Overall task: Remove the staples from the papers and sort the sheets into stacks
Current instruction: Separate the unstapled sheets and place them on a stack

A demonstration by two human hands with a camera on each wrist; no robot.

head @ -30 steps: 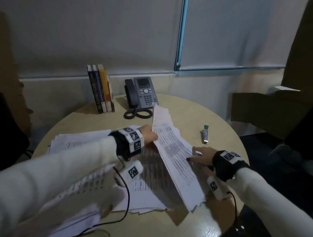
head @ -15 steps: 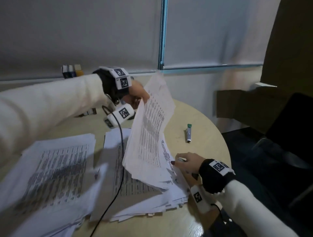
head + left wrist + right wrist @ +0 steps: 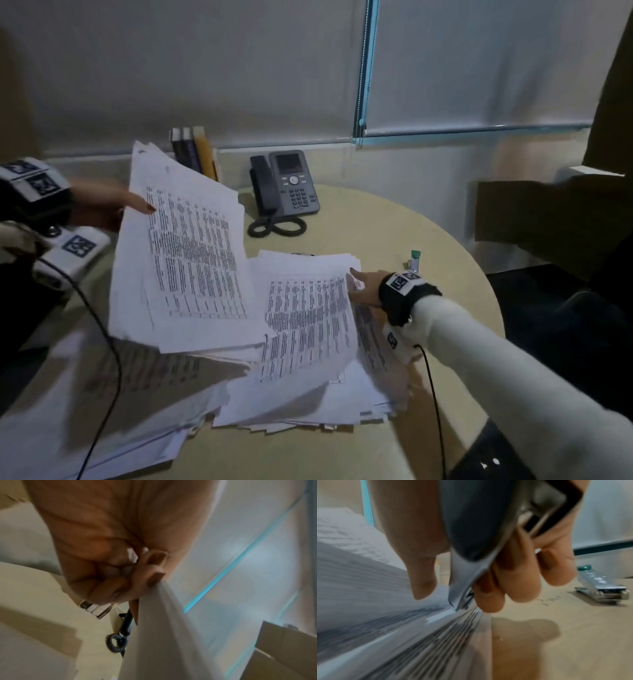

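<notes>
My left hand [image 3: 113, 205] holds a bundle of printed sheets [image 3: 185, 253] by its left edge, lifted and tilted over the table; in the left wrist view the fingers [image 3: 150, 574] pinch the paper's edge [image 3: 163, 628]. A spread stack of printed papers [image 3: 308, 329] lies in the middle of the round table [image 3: 394, 233]. Another pile [image 3: 68, 411] lies at the near left. My right hand [image 3: 363, 284] rests at the middle stack's right edge and grips a metal staple remover [image 3: 471, 547], its tip at the paper edge [image 3: 436, 622].
A stapler with a green end [image 3: 413, 262] [image 3: 600, 586] lies on the table right of my right hand. A desk phone [image 3: 284, 185] with a coiled cord and several upright books [image 3: 195, 150] stand at the back. A dark chair [image 3: 565, 308] is at the right.
My left hand has swung the lifted bundle from upright above the middle stack over to the left and lower. My right hand has stayed at the stack's right edge.
</notes>
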